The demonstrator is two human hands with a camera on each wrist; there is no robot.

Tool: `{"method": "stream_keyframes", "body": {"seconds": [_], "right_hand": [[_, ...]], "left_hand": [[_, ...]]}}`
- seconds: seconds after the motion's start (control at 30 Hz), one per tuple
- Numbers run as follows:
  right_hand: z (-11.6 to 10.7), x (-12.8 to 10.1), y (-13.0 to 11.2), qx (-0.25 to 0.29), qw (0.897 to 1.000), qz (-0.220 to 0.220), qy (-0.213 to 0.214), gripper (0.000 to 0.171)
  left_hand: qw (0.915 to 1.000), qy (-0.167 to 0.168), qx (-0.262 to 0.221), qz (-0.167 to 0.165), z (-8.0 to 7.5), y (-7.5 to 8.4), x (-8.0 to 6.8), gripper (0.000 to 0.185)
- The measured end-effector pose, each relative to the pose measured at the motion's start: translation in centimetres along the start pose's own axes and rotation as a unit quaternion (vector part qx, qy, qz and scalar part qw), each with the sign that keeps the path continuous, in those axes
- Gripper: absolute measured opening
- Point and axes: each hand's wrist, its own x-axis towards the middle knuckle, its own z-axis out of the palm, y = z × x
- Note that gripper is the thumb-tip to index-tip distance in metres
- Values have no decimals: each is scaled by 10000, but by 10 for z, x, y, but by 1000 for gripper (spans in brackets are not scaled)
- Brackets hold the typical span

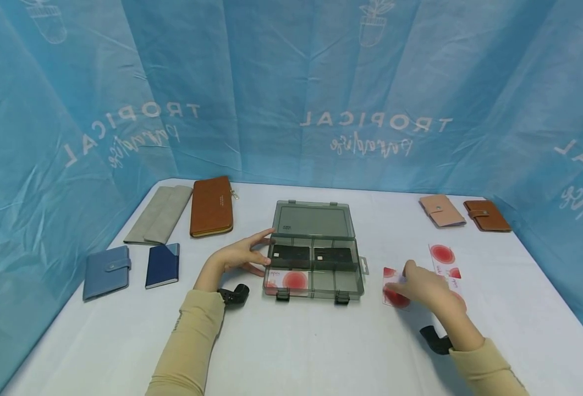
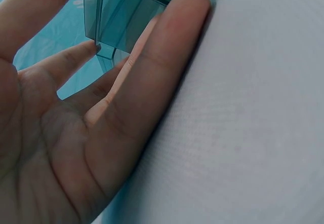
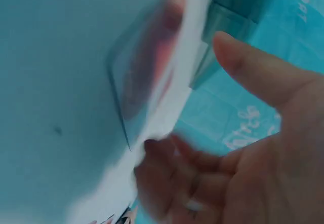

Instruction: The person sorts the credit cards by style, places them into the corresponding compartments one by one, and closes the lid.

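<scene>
Card box getting steadied, red-dot card under the other hand

Card box [image 1: 315, 258] is sitting open at the middle of the desk [image 1: 291, 341], lid tipped back, and the left hand [image 1: 244, 256] is resting against its left edge with fingers straight and relaxed, gripping nothing. Inside the box, two dark cards [image 1: 291, 254] are lying in the rear compartments and a white card with a red dot [image 1: 285, 279] is lying in the front left one. Right of the box, the right hand [image 1: 420, 286] is coming down on a red-dot card [image 1: 392, 289] on the desk; the wrist view is blurred, so I cannot tell whether the fingers are pinching it. More red-dot cards [image 1: 442, 256] are lying just beyond that hand. Far left of the box, a brown wallet [image 1: 212, 206] and a grey one [image 1: 159, 214] are lying.
</scene>
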Motion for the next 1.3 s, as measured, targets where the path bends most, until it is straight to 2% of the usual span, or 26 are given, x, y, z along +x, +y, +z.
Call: {"method": "stream_keyframes", "body": {"seconds": [0.1, 0.17, 0.3, 0.47, 0.57, 0.77, 0.83, 0.97, 1.07, 1.17, 1.23, 1.3], "right_hand": [[7, -2, -3, -637, 9976, 230, 121, 57], [10, -1, -8, -825, 9962, 226, 185, 52], [11, 5, -11, -1014, 9946, -77, 196, 50], [4, 18, -3, -889, 9951, -421, -141, 64], [1, 26, 4, -581, 9969, -465, -245, 65], [-3, 39, 14, 40, 9994, -339, -27, 63], [-5, 42, 16, 213, 9993, -310, 46, 58], [-9, 44, 18, 760, 9956, -484, 261, 40], [-15, 43, 15, 1209, 9899, -599, 443, 31], [-21, 42, 10, 1650, 9820, -656, 647, 32], [-25, 40, 6, 2071, 9728, -754, 712, 34], [-27, 38, 2, 2607, 9587, -887, 704, 35]], "left_hand": [[10000, 40, 13, -2, 0, 1, -1, 85], [10000, 43, 18, -7, 0, 1, -1, 85], [10000, 34, 24, 2, 1, 1, 0, 86], [10000, 13, 2, 17, 1, 0, 1, 88], [10000, 17, 0, -8, 1, -1, 1, 89], [10000, 79, 4, 3, 1, -1, 0, 88], [10000, 68, -2, 6, 1, -1, 0, 88], [10000, 54, -31, -19, 1, 0, 0, 87], [10000, 66, -41, -28, 1, 0, 0, 88], [10000, 68, -23, -15, 0, -1, 0, 88], [10000, 63, -8, -9, 0, -1, 0, 89], [10000, 64, 6, -7, 0, -1, 0, 90]]}}
